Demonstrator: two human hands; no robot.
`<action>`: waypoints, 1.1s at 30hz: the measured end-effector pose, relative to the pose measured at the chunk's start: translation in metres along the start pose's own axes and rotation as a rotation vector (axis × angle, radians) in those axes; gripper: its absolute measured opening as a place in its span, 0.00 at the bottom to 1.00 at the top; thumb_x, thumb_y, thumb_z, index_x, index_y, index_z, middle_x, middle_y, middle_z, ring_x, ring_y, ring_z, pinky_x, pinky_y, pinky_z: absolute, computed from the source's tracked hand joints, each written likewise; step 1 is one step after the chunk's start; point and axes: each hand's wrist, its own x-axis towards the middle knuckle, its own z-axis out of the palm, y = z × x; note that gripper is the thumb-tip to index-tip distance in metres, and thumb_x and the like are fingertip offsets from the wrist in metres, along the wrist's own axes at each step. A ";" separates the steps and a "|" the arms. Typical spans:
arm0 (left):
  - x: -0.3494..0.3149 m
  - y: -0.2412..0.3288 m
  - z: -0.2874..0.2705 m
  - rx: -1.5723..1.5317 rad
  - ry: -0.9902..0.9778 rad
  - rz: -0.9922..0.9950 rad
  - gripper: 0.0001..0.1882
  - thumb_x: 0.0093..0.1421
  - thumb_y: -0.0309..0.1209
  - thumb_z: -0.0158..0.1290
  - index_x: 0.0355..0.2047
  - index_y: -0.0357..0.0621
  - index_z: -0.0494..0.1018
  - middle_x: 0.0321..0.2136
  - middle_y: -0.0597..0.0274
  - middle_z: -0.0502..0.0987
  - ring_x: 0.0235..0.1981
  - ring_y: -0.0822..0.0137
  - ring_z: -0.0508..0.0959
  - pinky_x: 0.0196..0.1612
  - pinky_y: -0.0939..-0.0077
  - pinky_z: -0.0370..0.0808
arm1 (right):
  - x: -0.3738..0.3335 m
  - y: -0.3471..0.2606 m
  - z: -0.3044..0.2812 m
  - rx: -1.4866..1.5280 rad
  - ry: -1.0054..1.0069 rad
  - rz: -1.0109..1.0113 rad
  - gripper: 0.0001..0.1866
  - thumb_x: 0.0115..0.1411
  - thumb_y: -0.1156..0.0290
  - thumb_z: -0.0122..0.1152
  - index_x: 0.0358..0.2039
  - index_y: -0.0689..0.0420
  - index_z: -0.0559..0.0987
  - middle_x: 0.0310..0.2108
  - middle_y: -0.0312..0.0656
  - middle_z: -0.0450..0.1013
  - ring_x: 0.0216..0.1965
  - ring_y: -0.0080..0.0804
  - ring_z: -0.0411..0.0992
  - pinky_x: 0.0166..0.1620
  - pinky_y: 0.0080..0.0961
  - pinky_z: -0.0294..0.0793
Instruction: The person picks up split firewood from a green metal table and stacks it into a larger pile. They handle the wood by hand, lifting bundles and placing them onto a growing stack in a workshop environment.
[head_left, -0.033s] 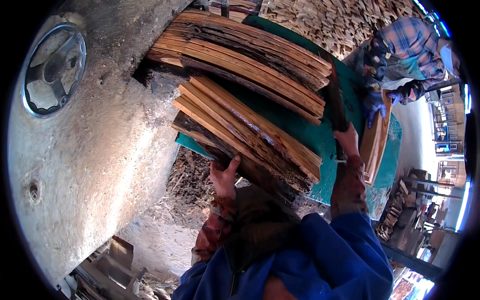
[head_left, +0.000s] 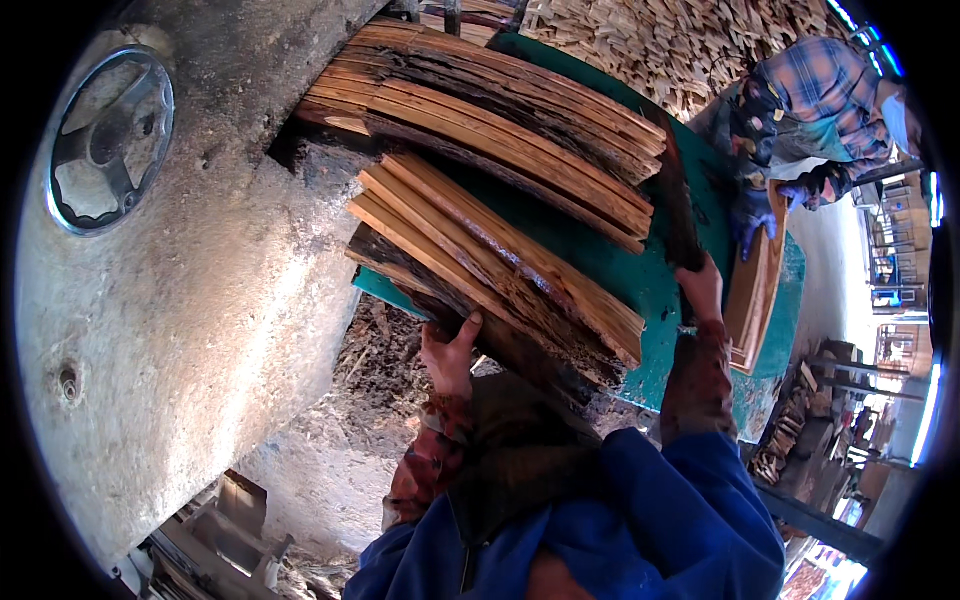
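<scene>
- Grasping the near edge of a bark-edged plank (head_left: 400, 268), your left hand (head_left: 450, 352) lays its thumb along the top, its fingers mostly hidden
- Your right hand (head_left: 702, 287) is closed around the near end of a dark strip (head_left: 684, 215), which runs away from you across the right part of the green table (head_left: 610, 267); you cannot tell from this view whether it is wood or bark
- The bark-edged plank lies on the side nearest you, along a fanned bundle of boards (head_left: 500, 255), pale at the left and ragged at the right end
- Beyond that bundle, across a bare band of green, you have a second bundle (head_left: 510, 160) and, against it, a far bundle (head_left: 480, 75) with dark, split wood
- At your right, a co-worker in a plaid shirt (head_left: 815, 85) holds a board (head_left: 757, 290) in gloved hands (head_left: 750, 218), just beside your dark strip and apart from it
- To your left stands a stained grey wall (head_left: 230, 270) bearing a spoked wheel (head_left: 105, 143); past the table's far edge rises a heap of wood pieces (head_left: 650, 45)
</scene>
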 end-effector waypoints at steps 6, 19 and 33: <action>-0.003 0.002 0.001 -0.091 -0.018 -0.018 0.25 0.47 0.33 0.69 0.39 0.31 0.72 0.36 0.59 0.78 0.36 0.71 0.74 0.42 0.76 0.72 | -0.069 0.036 -0.052 0.300 -0.040 0.215 0.36 0.46 0.71 0.62 0.57 0.70 0.67 0.39 0.45 0.75 0.39 0.28 0.72 0.44 0.22 0.71; -0.002 -0.001 0.003 -0.115 -0.069 -0.056 0.28 0.50 0.33 0.67 0.47 0.31 0.71 0.43 0.58 0.76 0.41 0.67 0.73 0.48 0.72 0.70 | -0.140 -0.082 -0.058 0.187 -0.339 -0.564 0.33 0.41 0.74 0.69 0.51 0.61 0.73 0.52 0.52 0.68 0.51 0.48 0.69 0.54 0.35 0.69; -0.002 -0.012 0.001 -0.106 -0.076 0.005 0.28 0.54 0.34 0.64 0.51 0.32 0.69 0.46 0.56 0.75 0.44 0.65 0.75 0.48 0.73 0.72 | 0.116 -0.092 0.011 -0.301 -0.304 -0.679 0.61 0.35 0.46 0.76 0.64 0.64 0.56 0.65 0.54 0.52 0.68 0.55 0.45 0.67 0.42 0.51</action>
